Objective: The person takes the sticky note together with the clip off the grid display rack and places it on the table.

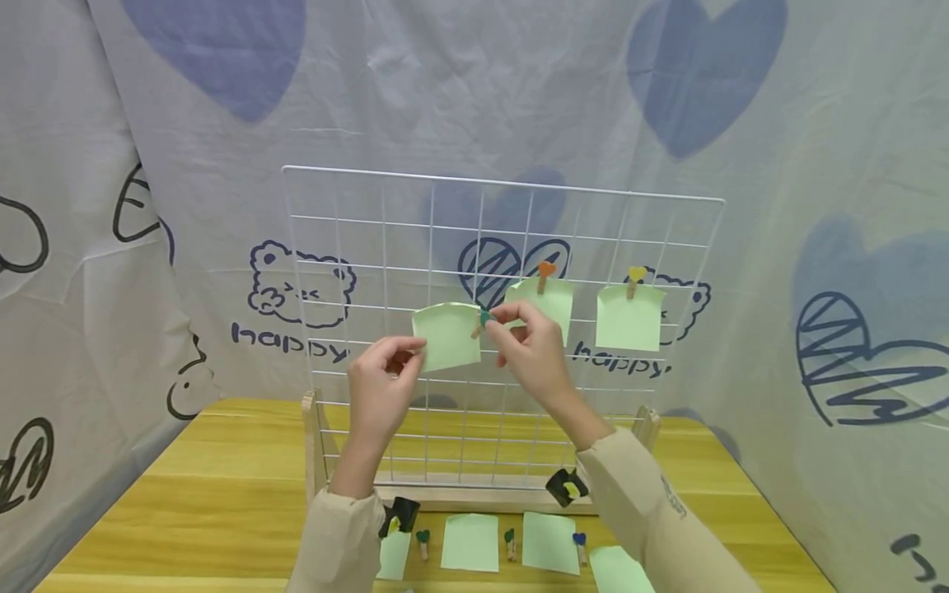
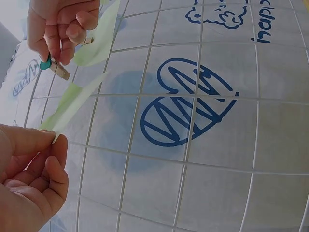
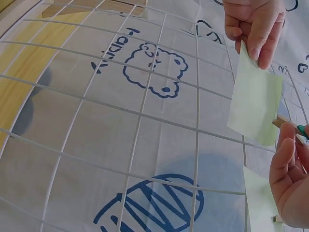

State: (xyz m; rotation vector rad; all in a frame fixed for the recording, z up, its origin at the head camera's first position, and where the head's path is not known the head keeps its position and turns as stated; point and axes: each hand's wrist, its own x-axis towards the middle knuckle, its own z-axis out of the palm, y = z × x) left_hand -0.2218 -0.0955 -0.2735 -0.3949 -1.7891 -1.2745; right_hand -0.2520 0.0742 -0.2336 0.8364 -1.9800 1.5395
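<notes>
Between finger and thumb my left hand (image 1: 381, 383) pinches the left edge of a pale green paper note (image 1: 448, 339), held up in front of a white wire grid (image 1: 408, 222). My right hand (image 1: 535, 350) pinches a small wooden clothespin (image 3: 281, 121) with a green heart (image 1: 485, 318), right by the note's upper right corner. In the left wrist view the clothespin points down toward the note (image 2: 67, 106). To the right, two more notes hang on the grid, one under an orange-heart clothespin (image 1: 545, 276), the other under a yellow-heart clothespin (image 1: 635, 282).
On the wooden table (image 1: 185, 486) before the grid's wooden base (image 1: 482, 498) lie several green notes (image 1: 470, 543), with heart clothespins (image 1: 423, 543) between them. A printed cloth (image 1: 445, 82) hangs behind the grid.
</notes>
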